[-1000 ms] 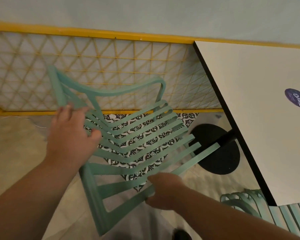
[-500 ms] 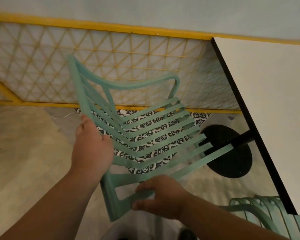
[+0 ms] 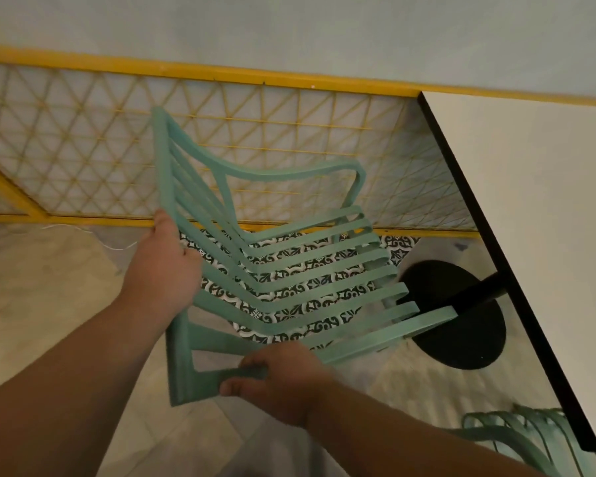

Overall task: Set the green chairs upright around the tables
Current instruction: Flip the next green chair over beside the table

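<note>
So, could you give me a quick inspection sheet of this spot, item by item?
Surface: white tabletop at right, partly in view.
Job's things: green chair tilted, held in both hands; second green chair bottom right.
Clutter: nothing seen.
Hands: left hand grips the chair's back edge; right hand has its fingers curled round the frame.
Cables: thin white cord on the floor.
Surroundings: yellow mesh fence, patterned tiles.

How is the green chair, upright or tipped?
Green chair: tilted, seat facing up, gripped by left hand and right hand. Its feet are hidden.
</note>
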The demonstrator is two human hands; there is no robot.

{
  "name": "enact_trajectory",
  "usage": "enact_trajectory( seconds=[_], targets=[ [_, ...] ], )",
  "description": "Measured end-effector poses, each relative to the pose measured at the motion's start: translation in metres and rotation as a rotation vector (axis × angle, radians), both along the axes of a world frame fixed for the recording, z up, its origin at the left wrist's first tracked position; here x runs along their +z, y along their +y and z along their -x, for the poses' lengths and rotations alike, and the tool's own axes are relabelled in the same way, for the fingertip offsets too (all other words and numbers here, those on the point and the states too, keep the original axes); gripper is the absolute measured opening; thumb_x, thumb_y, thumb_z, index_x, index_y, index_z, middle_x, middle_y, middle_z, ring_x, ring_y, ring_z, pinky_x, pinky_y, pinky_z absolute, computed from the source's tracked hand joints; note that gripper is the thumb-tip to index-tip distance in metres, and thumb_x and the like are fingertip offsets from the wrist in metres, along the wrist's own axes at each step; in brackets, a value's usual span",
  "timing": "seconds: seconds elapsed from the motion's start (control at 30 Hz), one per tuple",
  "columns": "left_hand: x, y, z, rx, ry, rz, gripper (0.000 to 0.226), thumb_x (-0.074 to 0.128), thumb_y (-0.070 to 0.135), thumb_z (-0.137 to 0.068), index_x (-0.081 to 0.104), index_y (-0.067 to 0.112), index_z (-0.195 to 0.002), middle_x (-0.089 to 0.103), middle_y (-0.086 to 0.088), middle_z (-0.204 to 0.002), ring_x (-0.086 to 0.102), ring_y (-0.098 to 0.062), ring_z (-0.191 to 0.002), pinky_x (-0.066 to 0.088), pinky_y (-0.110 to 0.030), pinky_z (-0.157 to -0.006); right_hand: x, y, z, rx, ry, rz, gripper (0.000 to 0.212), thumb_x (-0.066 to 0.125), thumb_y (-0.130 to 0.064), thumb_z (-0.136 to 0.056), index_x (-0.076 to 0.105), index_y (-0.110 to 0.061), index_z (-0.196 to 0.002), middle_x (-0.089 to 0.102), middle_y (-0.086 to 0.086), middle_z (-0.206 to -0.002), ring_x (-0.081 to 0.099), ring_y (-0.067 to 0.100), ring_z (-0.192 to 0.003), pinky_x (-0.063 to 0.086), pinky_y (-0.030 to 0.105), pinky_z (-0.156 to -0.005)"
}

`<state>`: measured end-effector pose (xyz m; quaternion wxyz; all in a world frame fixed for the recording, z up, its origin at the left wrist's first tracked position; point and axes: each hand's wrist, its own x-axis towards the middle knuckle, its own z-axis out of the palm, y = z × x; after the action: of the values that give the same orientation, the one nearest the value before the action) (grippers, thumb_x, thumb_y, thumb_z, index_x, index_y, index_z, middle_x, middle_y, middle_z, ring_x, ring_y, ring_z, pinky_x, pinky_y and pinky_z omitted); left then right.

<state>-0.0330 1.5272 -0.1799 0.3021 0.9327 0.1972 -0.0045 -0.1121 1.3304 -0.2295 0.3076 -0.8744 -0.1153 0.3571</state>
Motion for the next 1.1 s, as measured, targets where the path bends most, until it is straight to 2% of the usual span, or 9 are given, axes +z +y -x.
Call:
enact_trajectory(
  seconds=[0.1,0.23,0.33,0.53,0.8,0.87,0.93,1.03,1.1],
  targets=[
    [0.002,0.009,-0.013,-0.025,-0.002,-0.024,0.072,0.044,0.014,-0.102,0.007,0.010,-0.163,0.047,-0.026,-0.143,0.055,-0.037,-0.103,0.043,-0.042,-0.078,-0.006,0.014,-0.006,-0.058,-0.005,-0.036,0.063,0.068,-0.080,-0.075,0.078,-0.029,-0.110,0.067,-0.004,-0.091,0.064,0.019,-0.090,0.054,0.030,-0.083],
    [0.005,0.021,-0.031,-0.050,-0.002,-0.056,0.063,0.044,0.011,-0.101,0.018,0.008,-0.158,0.050,-0.026,-0.136,0.055,-0.036,-0.097,0.040,-0.038,-0.073,-0.010,0.030,-0.016,-0.105,-0.003,-0.074,0.064,0.068,-0.080,-0.075,0.079,-0.024,-0.105,0.074,0.003,-0.096,0.068,0.022,-0.094,0.058,0.036,-0.086],
    [0.006,0.030,-0.045,-0.074,0.017,-0.074,0.065,0.044,0.012,-0.100,0.017,0.008,-0.159,0.050,-0.025,-0.135,0.052,-0.033,-0.094,0.039,-0.038,-0.072,-0.009,0.042,-0.025,-0.098,-0.012,-0.071,0.064,0.065,-0.080,-0.077,0.079,-0.022,-0.101,0.073,0.006,-0.092,0.069,0.025,-0.092,0.059,0.040,-0.083],
    [0.009,0.041,-0.070,-0.124,0.020,-0.121,0.067,0.045,0.014,-0.102,0.013,0.008,-0.161,0.050,-0.023,-0.131,0.052,-0.033,-0.098,0.041,-0.041,-0.078,-0.010,0.060,-0.043,-0.141,-0.012,-0.086,0.068,0.064,-0.081,-0.078,0.074,-0.014,-0.085,0.072,0.012,-0.081,0.071,0.029,-0.078,0.059,0.044,-0.068],
    [0.009,0.052,-0.102,-0.154,0.025,-0.182,0.061,0.046,0.018,-0.101,0.021,0.008,-0.156,0.050,-0.018,-0.113,0.052,-0.034,-0.093,0.043,-0.042,-0.075,-0.007,0.081,-0.067,-0.127,-0.083,-0.041,0.068,0.061,-0.082,-0.079,0.073,-0.015,-0.084,0.070,0.008,-0.077,0.069,0.025,-0.074,0.061,0.044,-0.068],
    [0.011,0.054,-0.107,-0.155,0.026,-0.196,0.058,0.048,0.018,-0.101,0.025,0.007,-0.153,0.050,-0.018,-0.113,0.052,-0.034,-0.091,0.044,-0.042,-0.075,-0.008,0.080,-0.072,-0.101,-0.094,-0.028,0.064,0.060,-0.079,-0.083,0.074,-0.018,-0.091,0.070,0.006,-0.084,0.067,0.022,-0.078,0.061,0.042,-0.072],
    [0.016,0.054,-0.105,-0.159,0.052,-0.224,0.055,0.049,0.019,-0.099,0.030,0.008,-0.149,0.052,-0.021,-0.126,0.054,-0.036,-0.095,0.046,-0.044,-0.078,-0.011,0.063,-0.074,-0.153,-0.019,-0.068,0.057,0.067,-0.072,-0.084,0.073,-0.023,-0.114,0.071,0.002,-0.105,0.065,0.014,-0.086,0.059,0.034,-0.078],
    [0.024,0.031,-0.078,-0.235,-0.013,-0.589,0.059,0.054,0.030,-0.093,0.038,0.020,-0.149,0.037,-0.014,-0.155,0.048,-0.038,-0.127,0.045,-0.054,-0.099,-0.018,0.005,-0.078,-0.266,-0.001,-0.022,0.074,0.078,-0.058,-0.083,0.054,-0.029,-0.147,0.057,-0.002,-0.144,0.057,0.014,-0.119,0.049,0.032,-0.102],
    [0.019,-0.009,-0.045,-0.417,-0.169,-0.542,0.051,0.056,0.037,-0.089,0.052,0.022,-0.138,0.055,-0.009,-0.138,0.056,-0.030,-0.118,0.050,-0.051,-0.097,-0.030,-0.039,-0.083,-0.318,-0.085,0.135,0.075,0.079,-0.053,-0.083,0.051,-0.031,-0.149,0.054,-0.003,-0.147,0.053,0.016,-0.129,0.044,0.039,-0.112]
  ],
)
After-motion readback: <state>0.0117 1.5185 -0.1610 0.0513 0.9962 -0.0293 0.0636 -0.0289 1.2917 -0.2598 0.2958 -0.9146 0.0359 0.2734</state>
